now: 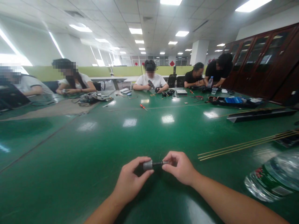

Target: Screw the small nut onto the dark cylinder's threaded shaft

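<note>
Low in the head view, a grey cylinder with a thin dark shaft (148, 165) is held level just above the green table, between my two hands. Thumb and fingers of my left hand (133, 175) grip the thick cylinder from below and above. At the other end, my right hand (179, 166) pinches the tip of the shaft, and its fingers hide part of that end. The exact kind of part is too small to make out.
Three thin brass-coloured rods (233, 150) and a large water bottle (273, 177) lie to the right. A red screwdriver (143, 107) is farther out on the green table (93, 149). A black channel (259, 115) lies at right. Several people sit or lean beyond, among tools and parts.
</note>
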`<state>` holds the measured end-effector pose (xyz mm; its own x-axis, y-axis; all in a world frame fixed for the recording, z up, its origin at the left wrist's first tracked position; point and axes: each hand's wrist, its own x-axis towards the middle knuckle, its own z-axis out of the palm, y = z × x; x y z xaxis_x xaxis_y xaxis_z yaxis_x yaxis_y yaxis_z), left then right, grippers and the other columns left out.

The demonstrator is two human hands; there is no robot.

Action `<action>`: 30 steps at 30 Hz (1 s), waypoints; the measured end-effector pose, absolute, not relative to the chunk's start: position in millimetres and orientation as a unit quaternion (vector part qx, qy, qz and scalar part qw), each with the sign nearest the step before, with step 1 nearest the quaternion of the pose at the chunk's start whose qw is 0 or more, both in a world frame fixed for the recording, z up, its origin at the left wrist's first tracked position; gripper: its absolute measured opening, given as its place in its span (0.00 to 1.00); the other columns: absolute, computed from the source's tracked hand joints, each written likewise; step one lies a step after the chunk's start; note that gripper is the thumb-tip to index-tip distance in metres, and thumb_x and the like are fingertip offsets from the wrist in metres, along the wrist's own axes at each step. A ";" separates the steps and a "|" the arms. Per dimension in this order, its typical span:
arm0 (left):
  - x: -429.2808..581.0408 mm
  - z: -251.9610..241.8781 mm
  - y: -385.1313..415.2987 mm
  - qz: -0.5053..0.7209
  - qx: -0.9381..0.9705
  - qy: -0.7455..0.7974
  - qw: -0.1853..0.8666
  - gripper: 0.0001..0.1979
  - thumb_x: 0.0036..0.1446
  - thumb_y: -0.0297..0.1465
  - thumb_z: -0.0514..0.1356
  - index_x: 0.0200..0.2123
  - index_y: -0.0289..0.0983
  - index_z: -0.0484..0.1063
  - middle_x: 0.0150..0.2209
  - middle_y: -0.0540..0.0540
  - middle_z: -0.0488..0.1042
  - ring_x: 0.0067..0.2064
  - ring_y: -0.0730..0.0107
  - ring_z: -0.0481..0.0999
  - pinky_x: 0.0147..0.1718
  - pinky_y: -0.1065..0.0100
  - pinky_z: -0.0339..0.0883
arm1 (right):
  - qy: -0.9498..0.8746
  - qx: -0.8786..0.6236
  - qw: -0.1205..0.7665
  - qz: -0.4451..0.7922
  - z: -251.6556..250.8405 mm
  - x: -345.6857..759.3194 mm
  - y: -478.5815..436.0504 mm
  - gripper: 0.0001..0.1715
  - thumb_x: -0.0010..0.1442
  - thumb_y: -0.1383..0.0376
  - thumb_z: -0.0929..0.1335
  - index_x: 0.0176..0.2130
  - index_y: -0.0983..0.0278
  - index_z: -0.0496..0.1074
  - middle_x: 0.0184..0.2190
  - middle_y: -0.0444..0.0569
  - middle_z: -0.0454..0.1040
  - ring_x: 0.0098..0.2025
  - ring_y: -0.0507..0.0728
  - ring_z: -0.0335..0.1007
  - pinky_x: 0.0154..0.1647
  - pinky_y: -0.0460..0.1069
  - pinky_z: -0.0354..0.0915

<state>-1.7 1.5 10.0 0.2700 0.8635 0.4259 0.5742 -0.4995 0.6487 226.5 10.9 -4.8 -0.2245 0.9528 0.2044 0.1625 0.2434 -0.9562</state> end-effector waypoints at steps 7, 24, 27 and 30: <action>-2.6 10.0 1.7 0.388 0.778 0.461 0.180 0.12 0.54 0.34 0.67 0.43 0.41 0.77 0.42 0.46 0.81 0.44 0.60 0.80 0.46 0.61 0.74 | -0.651 -0.429 0.450 0.436 -5.0 226.6 11.0 0.05 0.51 0.66 0.72 0.30 0.65 0.74 0.21 0.42 0.70 0.24 0.51 0.63 0.27 0.45 0.60; -2.1 13.7 2.6 0.396 0.770 0.473 0.163 0.13 0.54 0.37 0.66 0.43 0.41 0.77 0.41 0.46 0.81 0.42 0.59 0.81 0.46 0.60 0.75 | -0.637 -0.422 0.466 0.446 -5.5 229.3 13.8 0.06 0.51 0.65 0.73 0.31 0.66 0.75 0.23 0.43 0.72 0.25 0.51 0.64 0.28 0.45 0.62; -2.3 14.3 2.7 0.398 0.771 0.469 0.165 0.12 0.54 0.36 0.66 0.43 0.41 0.77 0.40 0.46 0.81 0.42 0.59 0.81 0.45 0.61 0.75 | -0.643 -0.422 0.467 0.436 -3.1 229.3 12.9 0.06 0.51 0.66 0.72 0.31 0.66 0.75 0.23 0.43 0.72 0.25 0.51 0.65 0.28 0.45 0.62; -3.4 13.3 2.9 0.396 0.772 0.468 0.168 0.13 0.54 0.36 0.66 0.43 0.41 0.77 0.41 0.46 0.81 0.42 0.60 0.81 0.46 0.61 0.75 | -0.658 -0.427 0.464 0.411 0.5 229.3 11.1 0.04 0.51 0.66 0.72 0.31 0.65 0.75 0.23 0.44 0.72 0.26 0.52 0.66 0.28 0.46 0.63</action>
<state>-3.4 2.9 13.3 0.2486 0.8558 0.4536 0.5900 -0.5052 0.6298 229.3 11.1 0.5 -0.2044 0.9436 0.2605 0.1805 0.2978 -0.9374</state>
